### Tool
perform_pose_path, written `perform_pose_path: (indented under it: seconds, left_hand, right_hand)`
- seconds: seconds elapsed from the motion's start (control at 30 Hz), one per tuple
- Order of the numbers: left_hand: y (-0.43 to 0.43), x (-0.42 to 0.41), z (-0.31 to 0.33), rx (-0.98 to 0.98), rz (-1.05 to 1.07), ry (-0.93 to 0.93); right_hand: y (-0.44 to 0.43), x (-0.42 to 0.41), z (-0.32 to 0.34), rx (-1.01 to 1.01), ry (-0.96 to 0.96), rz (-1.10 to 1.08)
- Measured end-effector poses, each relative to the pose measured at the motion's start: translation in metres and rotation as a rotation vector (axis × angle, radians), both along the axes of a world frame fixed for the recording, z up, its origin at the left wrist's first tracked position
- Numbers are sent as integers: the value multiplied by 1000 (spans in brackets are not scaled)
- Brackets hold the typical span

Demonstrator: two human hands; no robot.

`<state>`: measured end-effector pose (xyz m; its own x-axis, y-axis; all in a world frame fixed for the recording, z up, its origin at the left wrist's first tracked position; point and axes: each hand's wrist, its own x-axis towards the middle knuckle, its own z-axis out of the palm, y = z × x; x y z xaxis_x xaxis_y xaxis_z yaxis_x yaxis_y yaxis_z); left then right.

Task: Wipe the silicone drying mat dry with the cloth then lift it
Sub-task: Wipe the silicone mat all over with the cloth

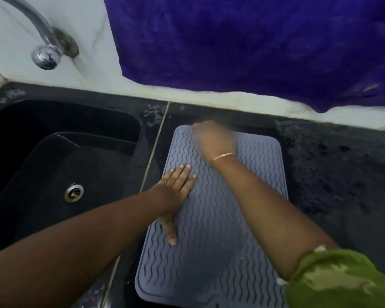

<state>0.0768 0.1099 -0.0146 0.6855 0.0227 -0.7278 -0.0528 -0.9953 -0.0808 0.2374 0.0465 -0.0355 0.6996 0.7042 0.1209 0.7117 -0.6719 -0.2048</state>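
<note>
One black sink basin (60, 156) set in the tabletop's left part, one round metal drain (73, 193) in its floor. One chrome tap (45, 46) on the white wall behind the sink. One black stone tabletop (333, 165), wet-looking, with a thin pale seam (152, 150) running front to back just right of the sink.

One grey rectangular silicone drying mat (211, 236) with wavy ridges lies flat on the tabletop, just right of the seam, its far edge near the tabletop's back edge and its near edge running out of view at the bottom.

Left hand (176, 192): flat, palm down on the mat's left edge, fingers straight and together pointing toward the back, thumb spread toward the front. Grip fully open, holding nothing, just pressing the mat.

Right hand (211, 138): motion-blurred, at the mat's far left corner, forearm crossing the mat diagonally from front right. Fingers look curled; cannot tell what the grip holds, if anything. One thin gold bracelet (222, 156) at the wrist, one green sleeve (333, 278) at the upper arm.

One large purple cloth (253, 45) hangs on the wall above the tabletop's back edge, not touching either hand.
</note>
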Motion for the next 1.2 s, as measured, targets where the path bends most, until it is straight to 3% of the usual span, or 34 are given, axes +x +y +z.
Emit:
perform_pose_path:
  seconds: [0.17, 0.27, 0.47, 0.63, 0.8, 0.97, 1.2]
  left_hand:
    - [0, -2, 2, -30, 9, -3]
    - [0, -1, 5, -33, 16, 10]
    - [-4, 0, 9, -3, 16, 32]
    - [-4, 1, 8, 17, 4, 45]
    - [-3, 1, 7, 4, 17, 39]
    - [-3, 0, 7, 10, 4, 23]
    - [-5, 3, 6, 56, 19, 42]
  right_hand:
    - [-65, 32, -3, -145, -94, -228]
    - [-48, 21, 3, -125, -13, -315]
    - [-37, -33, 19, -262, 82, -28]
    - [-84, -90, 1, -145, 37, 44]
    - [-68, -13, 2, -93, -46, -164]
    - [-42, 39, 12, -196, -14, -281]
    - [-78, -64, 12, -224, 17, 76]
